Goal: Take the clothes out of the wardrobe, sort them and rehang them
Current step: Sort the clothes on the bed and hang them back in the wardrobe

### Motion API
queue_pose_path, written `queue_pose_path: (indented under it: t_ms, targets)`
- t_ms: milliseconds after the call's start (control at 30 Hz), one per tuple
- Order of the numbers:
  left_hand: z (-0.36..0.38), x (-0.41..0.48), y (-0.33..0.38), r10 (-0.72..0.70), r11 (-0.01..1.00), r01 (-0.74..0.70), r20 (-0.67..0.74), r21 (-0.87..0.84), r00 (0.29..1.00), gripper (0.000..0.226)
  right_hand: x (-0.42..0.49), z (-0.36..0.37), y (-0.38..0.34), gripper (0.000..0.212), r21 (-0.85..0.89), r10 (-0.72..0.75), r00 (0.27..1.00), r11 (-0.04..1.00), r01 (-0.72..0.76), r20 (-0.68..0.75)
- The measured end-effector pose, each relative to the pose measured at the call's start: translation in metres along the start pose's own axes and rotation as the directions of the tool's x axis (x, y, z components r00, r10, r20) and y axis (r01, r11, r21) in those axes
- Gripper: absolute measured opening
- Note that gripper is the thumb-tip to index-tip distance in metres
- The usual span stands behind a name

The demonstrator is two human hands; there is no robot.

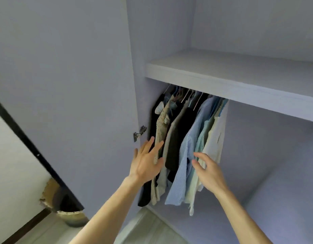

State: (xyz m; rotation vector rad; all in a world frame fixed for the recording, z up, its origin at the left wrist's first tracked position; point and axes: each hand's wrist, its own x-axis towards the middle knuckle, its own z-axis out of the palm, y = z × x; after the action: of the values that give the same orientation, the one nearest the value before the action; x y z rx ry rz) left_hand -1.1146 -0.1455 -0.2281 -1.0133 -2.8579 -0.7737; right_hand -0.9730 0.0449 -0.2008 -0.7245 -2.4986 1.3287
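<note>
Two bare forearms reach up from the lower edge of the view toward the open wardrobe [258, 155]. Low on the left, a round bin [71, 217] stands on the floor beside the bottom corner of the wardrobe door [73, 85]. The left hand [145, 162] is released, fingers straight and spread, its fingertips lying on a dotted beige blouse [161, 124] and the black garment [152, 120] next to it. The right hand [207, 171] is also released, its fingers loosely curved, with forefinger and thumb at the edge of a blue striped shirt [189, 147] and nothing gripped. The clothes hang bunched at the left end of the wardrobe, close to its left wall: between the blouse and the blue shirt hangs a dark top [178, 138], and right of the shirt hang a mint garment [204, 134] and a white one [216, 138]. Their hangers [185, 95] rise under the front edge of the shelf [240, 80]. A metal hinge [139, 132] sits on the wardrobe's left wall, just above the left hand.
</note>
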Motion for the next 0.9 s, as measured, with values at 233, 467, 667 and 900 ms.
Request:
queue_pose_path:
  t_ms: [233,467,667,900]
  targets:
    - [-0.002,-0.235,-0.084,-0.444,0.896,0.443,0.03,0.033,0.895,0.062,-0.099,0.107,-0.046,0.033,-0.074,-0.412,0.867,0.891,0.448,0.281]
    - [-0.035,-0.484,-0.115,-0.837,0.542,0.84,-0.089,0.002,0.54,0.065,-0.218,0.242,-0.078,0.039,0.005,-0.599,0.461,0.613,0.79,0.655]
    - [-0.033,-0.656,-0.081,-0.978,0.158,0.981,-0.155,-0.117,0.139,0.061,-0.339,0.32,-0.107,0.042,0.176,-0.525,0.026,0.332,0.927,0.851]
    - [-0.014,-0.772,-0.011,-0.933,-0.242,0.912,-0.178,-0.331,-0.312,0.058,-0.453,0.38,-0.137,0.046,0.482,-0.358,-0.45,0.001,0.876,0.818]
